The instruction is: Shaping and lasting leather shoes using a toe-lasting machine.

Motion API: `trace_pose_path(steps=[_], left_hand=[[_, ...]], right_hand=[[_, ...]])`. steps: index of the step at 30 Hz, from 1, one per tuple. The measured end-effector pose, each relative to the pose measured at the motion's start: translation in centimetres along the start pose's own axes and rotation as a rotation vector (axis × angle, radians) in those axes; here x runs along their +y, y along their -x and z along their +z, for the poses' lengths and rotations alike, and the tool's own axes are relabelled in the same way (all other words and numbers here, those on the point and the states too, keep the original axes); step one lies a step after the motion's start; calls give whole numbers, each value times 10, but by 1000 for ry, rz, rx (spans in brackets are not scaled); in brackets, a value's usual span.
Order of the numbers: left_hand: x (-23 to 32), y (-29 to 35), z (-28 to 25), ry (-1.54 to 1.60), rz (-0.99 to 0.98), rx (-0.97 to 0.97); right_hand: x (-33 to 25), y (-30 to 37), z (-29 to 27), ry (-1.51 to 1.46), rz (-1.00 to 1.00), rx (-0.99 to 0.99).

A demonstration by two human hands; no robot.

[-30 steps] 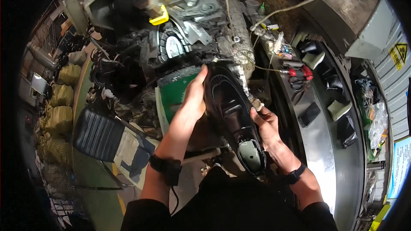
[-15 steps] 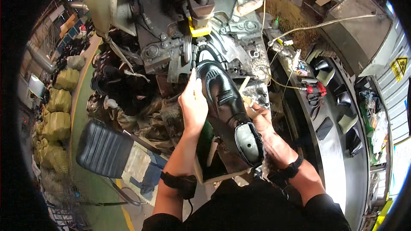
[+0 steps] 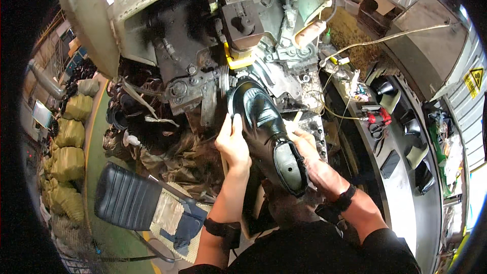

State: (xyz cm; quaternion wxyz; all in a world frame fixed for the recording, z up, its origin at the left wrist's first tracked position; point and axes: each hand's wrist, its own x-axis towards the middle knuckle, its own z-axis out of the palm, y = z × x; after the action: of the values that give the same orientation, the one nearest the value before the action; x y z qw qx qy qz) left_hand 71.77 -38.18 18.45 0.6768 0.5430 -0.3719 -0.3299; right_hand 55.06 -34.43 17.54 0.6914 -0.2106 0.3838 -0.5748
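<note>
A glossy black leather shoe [image 3: 261, 111] on a last lies with its toe pointing away from me, close to the machine's metal jaws [image 3: 264, 73]. The last's grey top [image 3: 287, 161], with a small dark hole, shows in the shoe's opening near me. My left hand [image 3: 233, 144] holds the shoe's left side, thumb and fingers pointing up along it. On the other side, my right hand [image 3: 304, 144] grips it near the ankle opening, the fingers partly hidden. A pale stick-like piece [image 3: 297, 117] shows beside the right fingertips; whether I hold it, I cannot tell.
Above the jaws is a yellow bracket [image 3: 239, 61] under the machine's metal head [image 3: 242, 18]. A bench [image 3: 378, 172] on the right carries scissors [image 3: 377, 132], a red tool [image 3: 379, 116] and black shoe parts. A black chair [image 3: 124, 196] stands left, with yellowish sacks [image 3: 69, 162] beyond.
The shoe's toe has come back from the jaws toward me, and its near end has shifted slightly left. My left hand sits lower along the shoe's side. The whole view has shifted slightly.
</note>
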Motion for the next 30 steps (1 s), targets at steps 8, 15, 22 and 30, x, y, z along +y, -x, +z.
trace_pose_path(steps=[8, 15, 22, 30], left_hand=[[-4, 0, -9, 474, -767, -273], [-13, -12, -6, 611, -844, -342], [-10, 0, -2, 673, -842, -144], [-54, -2, 7, 193, -556, 50]], right_hand=[[7, -48, -2, 107, -54, 75], [9, -61, 2, 201, -22, 120], [17, -63, -6, 197, -41, 179], [32, -79, -17, 121, 6, 124]])
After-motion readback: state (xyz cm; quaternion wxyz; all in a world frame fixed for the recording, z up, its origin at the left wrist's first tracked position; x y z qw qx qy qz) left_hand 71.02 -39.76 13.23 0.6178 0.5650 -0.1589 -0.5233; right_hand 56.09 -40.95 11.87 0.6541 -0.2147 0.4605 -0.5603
